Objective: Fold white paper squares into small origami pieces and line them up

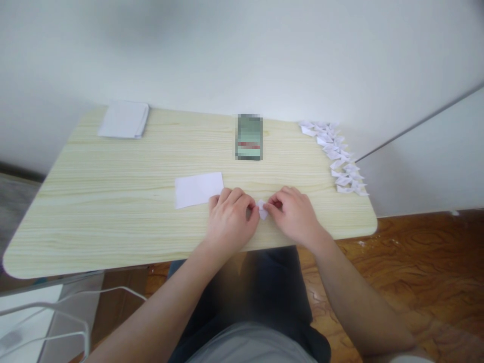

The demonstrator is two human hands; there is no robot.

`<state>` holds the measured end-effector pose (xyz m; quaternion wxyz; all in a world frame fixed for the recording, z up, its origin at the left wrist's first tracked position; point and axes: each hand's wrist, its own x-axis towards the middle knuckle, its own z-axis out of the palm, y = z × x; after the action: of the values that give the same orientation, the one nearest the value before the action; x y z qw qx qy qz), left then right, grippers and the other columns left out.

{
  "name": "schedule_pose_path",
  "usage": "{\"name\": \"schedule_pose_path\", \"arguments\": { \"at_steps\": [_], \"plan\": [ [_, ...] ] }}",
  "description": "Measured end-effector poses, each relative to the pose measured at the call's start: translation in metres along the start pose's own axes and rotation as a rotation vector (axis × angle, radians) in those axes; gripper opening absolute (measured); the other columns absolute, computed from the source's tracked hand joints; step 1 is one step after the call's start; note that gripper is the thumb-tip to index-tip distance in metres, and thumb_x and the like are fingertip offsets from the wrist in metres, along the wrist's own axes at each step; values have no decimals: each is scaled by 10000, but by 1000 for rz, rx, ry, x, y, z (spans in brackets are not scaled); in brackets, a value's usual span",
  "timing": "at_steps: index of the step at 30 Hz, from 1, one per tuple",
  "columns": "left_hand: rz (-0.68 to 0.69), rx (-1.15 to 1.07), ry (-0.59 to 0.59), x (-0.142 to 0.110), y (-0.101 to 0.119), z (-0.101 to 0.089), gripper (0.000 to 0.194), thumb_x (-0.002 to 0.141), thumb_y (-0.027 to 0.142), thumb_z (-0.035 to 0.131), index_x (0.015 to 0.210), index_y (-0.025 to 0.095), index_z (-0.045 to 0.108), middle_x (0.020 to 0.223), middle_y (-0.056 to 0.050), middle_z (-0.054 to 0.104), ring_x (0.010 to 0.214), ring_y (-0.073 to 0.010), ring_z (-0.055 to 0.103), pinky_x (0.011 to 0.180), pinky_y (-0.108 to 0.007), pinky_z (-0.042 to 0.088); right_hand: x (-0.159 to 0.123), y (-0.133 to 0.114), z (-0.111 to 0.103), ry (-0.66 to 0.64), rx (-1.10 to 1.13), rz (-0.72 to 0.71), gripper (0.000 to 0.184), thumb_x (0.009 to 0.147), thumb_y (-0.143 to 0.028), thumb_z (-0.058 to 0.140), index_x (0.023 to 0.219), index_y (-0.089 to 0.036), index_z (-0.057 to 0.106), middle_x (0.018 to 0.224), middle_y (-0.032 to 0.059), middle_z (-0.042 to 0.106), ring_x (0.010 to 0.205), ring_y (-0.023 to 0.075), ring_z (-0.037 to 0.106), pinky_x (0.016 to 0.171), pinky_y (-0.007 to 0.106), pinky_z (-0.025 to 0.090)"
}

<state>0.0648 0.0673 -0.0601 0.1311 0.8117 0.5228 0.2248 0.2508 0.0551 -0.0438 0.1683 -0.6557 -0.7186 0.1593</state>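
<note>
A small piece of folded white paper [262, 209] is pinched between my two hands near the front edge of the table. My left hand [232, 217] has thumb and fingertips closed on its left side. On the right side, the thumb and forefinger of my right hand [294, 213] grip the same paper. Its exact folds are too small to make out. Just beyond my left hand lies a flat white paper sheet [197, 190], its right corner close to the knuckles.
Several folded white paper pieces [342, 164] line the right end of the wood-grain table [113, 201]. A stack of white paper [124, 119] sits at the back left. A pixelated green rectangular object [248, 137] lies at the back middle, near the wall.
</note>
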Motion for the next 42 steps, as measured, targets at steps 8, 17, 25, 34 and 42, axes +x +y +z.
{"name": "schedule_pose_path", "arguments": {
  "at_steps": [8, 17, 25, 34, 42],
  "plan": [
    [15, -16, -10, -1, -1, -2, 117, 979, 281, 592, 941, 237, 693, 1060, -80, 710, 1063, -301, 583, 904, -466, 384, -1, 3, 0, 10, 65, -50, 180, 906, -377, 754, 819, -228, 699, 880, 34, 686, 936, 238, 621, 841, 375, 433],
    [14, -58, -10, -2, -4, -1, 114, 976, 291, 606, 945, 244, 705, 1056, -52, 715, 1069, -282, 580, 922, -453, 396, 5, -2, -4, -91, 37, -99, 103, 933, -309, 712, 872, -231, 737, 889, 34, 688, 933, 229, 615, 843, 356, 427],
    [22, -36, -9, -1, -6, -2, 104, 975, 297, 615, 943, 256, 705, 1058, -37, 721, 1068, -284, 579, 911, -462, 394, 17, 0, -14, -188, 26, -98, 160, 946, -359, 684, 859, -239, 744, 848, 16, 713, 814, 189, 629, 728, 311, 412],
    [20, -42, 1, -2, -6, -1, 90, 965, 290, 632, 940, 258, 713, 1054, -24, 714, 1078, -279, 572, 921, -469, 384, 12, 4, -11, -147, 55, 12, 216, 898, -443, 738, 785, -259, 735, 814, -14, 729, 737, 169, 627, 646, 301, 368],
    [7, -25, -3, 0, -5, 0, 107, 966, 315, 625, 940, 255, 709, 1052, -29, 713, 1073, -282, 574, 924, -475, 379, 16, -1, -15, -197, -10, 6, 188, 947, -397, 668, 831, -270, 745, 840, -9, 739, 757, 183, 647, 652, 310, 376]
  ]
}}
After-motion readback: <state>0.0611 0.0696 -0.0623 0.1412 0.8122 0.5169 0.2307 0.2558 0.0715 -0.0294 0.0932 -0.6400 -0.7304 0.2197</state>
